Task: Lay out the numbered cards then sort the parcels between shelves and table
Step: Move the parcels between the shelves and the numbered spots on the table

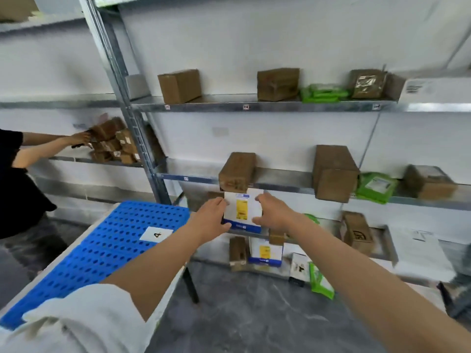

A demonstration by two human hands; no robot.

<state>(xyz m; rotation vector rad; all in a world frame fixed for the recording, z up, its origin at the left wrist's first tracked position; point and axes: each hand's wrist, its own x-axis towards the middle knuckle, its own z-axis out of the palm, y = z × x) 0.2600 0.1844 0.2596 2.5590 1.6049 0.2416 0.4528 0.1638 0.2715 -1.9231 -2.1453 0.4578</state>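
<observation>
Head view, hands (240, 215) gripping white parcel (242, 209)

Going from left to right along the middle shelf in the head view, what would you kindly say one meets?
Tall brown box → large brown box → green mailer bag → low brown box with label.

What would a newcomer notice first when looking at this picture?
First, the white parcel with a yellow label, held between the left hand and the right hand in front of the metal shelves. Next, the bright blue perforated mat on the table at lower left, with a white card marked 4 lying on it. The green packets among brown boxes on the upper shelf also catch the eye.
</observation>
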